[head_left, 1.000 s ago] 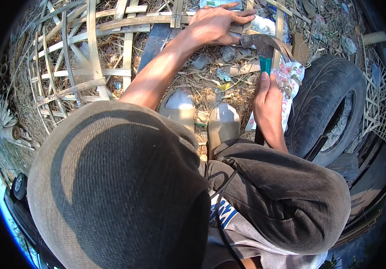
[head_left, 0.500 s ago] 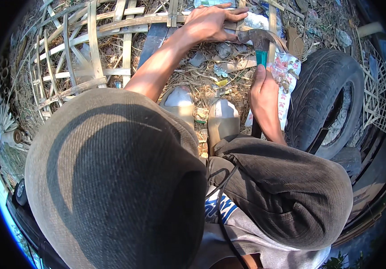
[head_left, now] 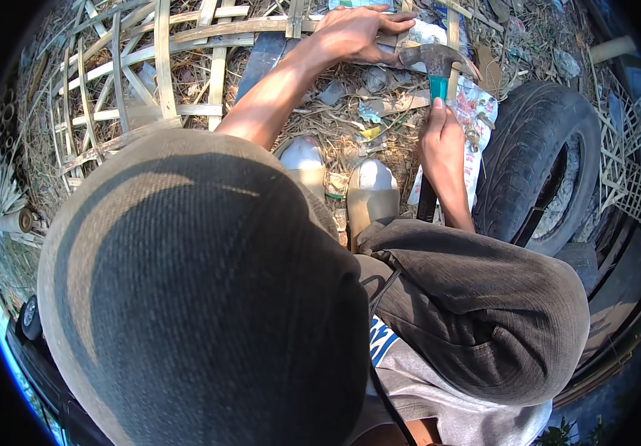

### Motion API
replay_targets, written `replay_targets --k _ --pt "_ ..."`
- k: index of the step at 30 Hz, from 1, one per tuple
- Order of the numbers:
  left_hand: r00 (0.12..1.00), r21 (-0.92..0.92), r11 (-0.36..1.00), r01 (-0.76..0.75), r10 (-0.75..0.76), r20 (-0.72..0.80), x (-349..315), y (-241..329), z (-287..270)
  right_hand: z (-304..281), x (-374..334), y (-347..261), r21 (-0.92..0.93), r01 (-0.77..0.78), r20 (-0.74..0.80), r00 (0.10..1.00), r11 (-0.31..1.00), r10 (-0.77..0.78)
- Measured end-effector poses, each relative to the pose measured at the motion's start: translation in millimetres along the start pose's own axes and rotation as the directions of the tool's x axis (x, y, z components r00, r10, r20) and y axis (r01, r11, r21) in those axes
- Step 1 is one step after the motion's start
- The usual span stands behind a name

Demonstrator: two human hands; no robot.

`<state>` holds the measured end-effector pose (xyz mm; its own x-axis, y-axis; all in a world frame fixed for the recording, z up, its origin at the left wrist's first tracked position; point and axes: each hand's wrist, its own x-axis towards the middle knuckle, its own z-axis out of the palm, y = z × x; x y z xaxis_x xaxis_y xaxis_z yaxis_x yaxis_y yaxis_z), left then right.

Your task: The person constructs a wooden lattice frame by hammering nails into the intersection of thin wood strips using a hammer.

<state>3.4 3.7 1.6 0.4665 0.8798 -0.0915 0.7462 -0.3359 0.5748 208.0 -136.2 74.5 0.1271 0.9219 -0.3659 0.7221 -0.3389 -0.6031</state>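
My right hand (head_left: 442,145) is wrapped round the handle of a claw hammer (head_left: 439,88), its thumb lying along the teal upper part. The dark lower end of the handle sticks out below the fist. The steel head is turned sideways, its striking end close to my left thumb. My left hand (head_left: 354,36) lies palm down over the bamboo lattice (head_left: 242,27), fingers stretched to the right and thumb apart from them. A vertical bamboo strip (head_left: 453,33) runs just behind the hammer head. Whether a nail is at my left fingertips I cannot make out.
A worn tyre (head_left: 536,160) stands at my right, beside a printed sheet (head_left: 477,111). My shod feet (head_left: 374,195) rest on ground littered with straw and scraps. A dark flat piece (head_left: 261,63) lies under my left forearm. Woven bamboo pieces (head_left: 625,163) are at the far right.
The hammer head has risen slightly and turned, and my right hand has shifted a little upward with it. My left hand keeps its place on the lattice. The view has moved slightly.
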Motion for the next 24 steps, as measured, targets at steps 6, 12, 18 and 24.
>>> replay_targets --k 6,12,18,24 --pt "0.997 -0.005 0.998 -0.066 0.066 -0.04 -1.4 0.9 0.4 -15.4 -5.9 -0.6 0.059 0.044 -0.113 0.993 0.997 -0.037" --pt "0.999 0.015 1.0 -0.027 0.027 -0.018 -1.2 0.0 -6.8 -11.9 -3.1 -21.9 -0.005 0.156 -0.174 0.973 0.988 -0.154" --pt "0.963 -0.279 0.922 -0.27 0.255 -0.09 3.3 -10.1 -4.4 -0.1 -6.4 -14.1 -0.242 0.401 -0.368 0.805 0.884 -0.466" --pt "0.983 -0.424 0.906 -0.017 0.093 0.161 5.0 3.2 -12.8 -6.9 -9.7 -22.6 -0.101 0.348 -0.357 0.862 0.932 -0.361"
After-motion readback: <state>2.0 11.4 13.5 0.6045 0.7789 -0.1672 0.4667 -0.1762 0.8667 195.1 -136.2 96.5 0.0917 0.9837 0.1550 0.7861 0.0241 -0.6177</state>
